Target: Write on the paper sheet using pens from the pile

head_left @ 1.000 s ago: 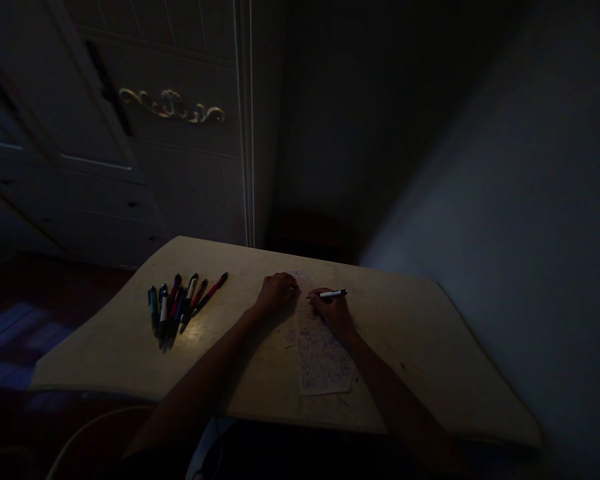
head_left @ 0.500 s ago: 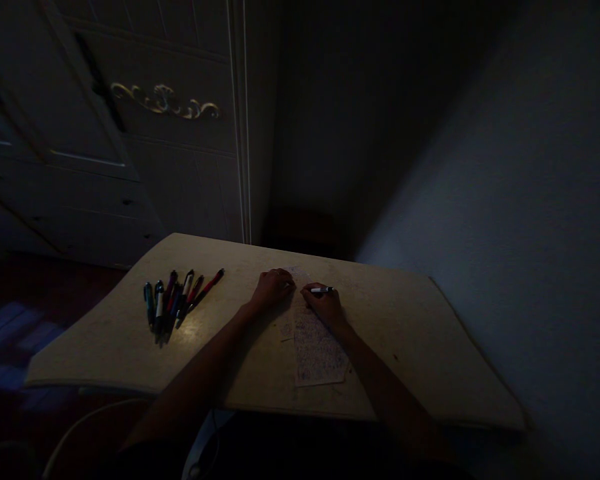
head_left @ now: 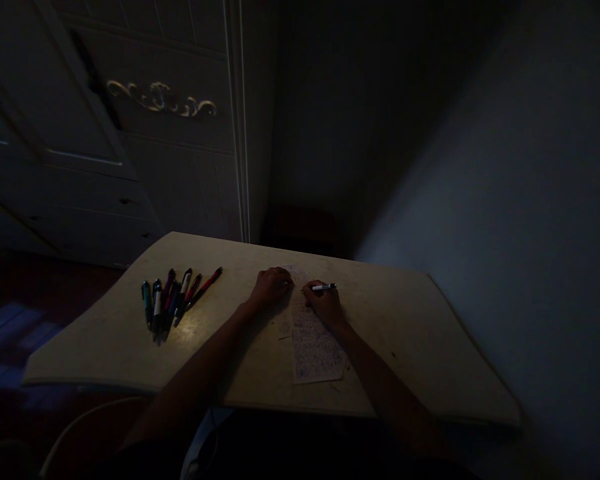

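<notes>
A pen [head_left: 326,287] with a white barrel and dark end is pinched in my right hand [head_left: 325,301], the hand resting on the written paper sheet [head_left: 319,353]. Dense handwriting covers this long narrow sheet. My left hand [head_left: 272,285] lies on the tabletop at the sheet's upper left, its fingers laid down near the paper's edge and holding nothing visible. Between the two hands a strip of the sheet's upper part shows. The pen's tip is too dark to make out.
Several pens [head_left: 167,303] lie in a loose pile on the left of the pale table [head_left: 410,320]. A cabinet [head_left: 190,173] with a curled metal ornament [head_left: 163,99] stands behind it. The wall [head_left: 530,233] runs along the right side.
The pen in my right hand has tilted slightly, its back end a little higher and farther right. My left hand stays in nearly the same place, and the view has shifted slightly.
</notes>
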Tool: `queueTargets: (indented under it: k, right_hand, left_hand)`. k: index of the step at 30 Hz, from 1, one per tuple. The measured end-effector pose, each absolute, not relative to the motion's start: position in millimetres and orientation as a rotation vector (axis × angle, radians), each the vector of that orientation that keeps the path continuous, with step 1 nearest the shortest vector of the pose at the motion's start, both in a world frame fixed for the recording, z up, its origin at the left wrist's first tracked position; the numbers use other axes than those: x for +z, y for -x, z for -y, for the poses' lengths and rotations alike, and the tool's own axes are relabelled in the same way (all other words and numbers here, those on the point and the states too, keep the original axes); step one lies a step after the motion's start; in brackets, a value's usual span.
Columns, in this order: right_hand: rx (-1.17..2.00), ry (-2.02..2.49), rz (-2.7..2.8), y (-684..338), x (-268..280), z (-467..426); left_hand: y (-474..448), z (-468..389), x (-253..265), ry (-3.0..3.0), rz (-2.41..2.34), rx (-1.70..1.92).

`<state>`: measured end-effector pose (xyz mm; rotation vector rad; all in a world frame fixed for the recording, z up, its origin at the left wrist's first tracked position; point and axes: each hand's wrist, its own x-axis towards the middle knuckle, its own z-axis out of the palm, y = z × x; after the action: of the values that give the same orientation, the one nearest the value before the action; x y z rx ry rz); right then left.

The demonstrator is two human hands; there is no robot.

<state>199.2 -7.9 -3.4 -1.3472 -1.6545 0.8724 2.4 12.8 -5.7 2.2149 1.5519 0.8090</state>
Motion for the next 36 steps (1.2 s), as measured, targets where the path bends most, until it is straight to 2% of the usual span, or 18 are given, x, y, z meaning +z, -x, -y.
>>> queueTargets:
  k: [20, 28, 36]
  right_hand:
    - [0.793, 1.334, 1.769, -198, 4, 10]
    - [1.103, 1.296, 1.444, -200, 5, 8]
    - [1.149, 1.169, 1.269, -204, 7, 5]
  left_hand:
    - [-1, -14, -5, -2.22, -1.516, 0.799]
    - [0, -16, -5, -2.251, -1.51, 0.797]
    - [-1, -12, 1, -2.253, -1.491, 0.795]
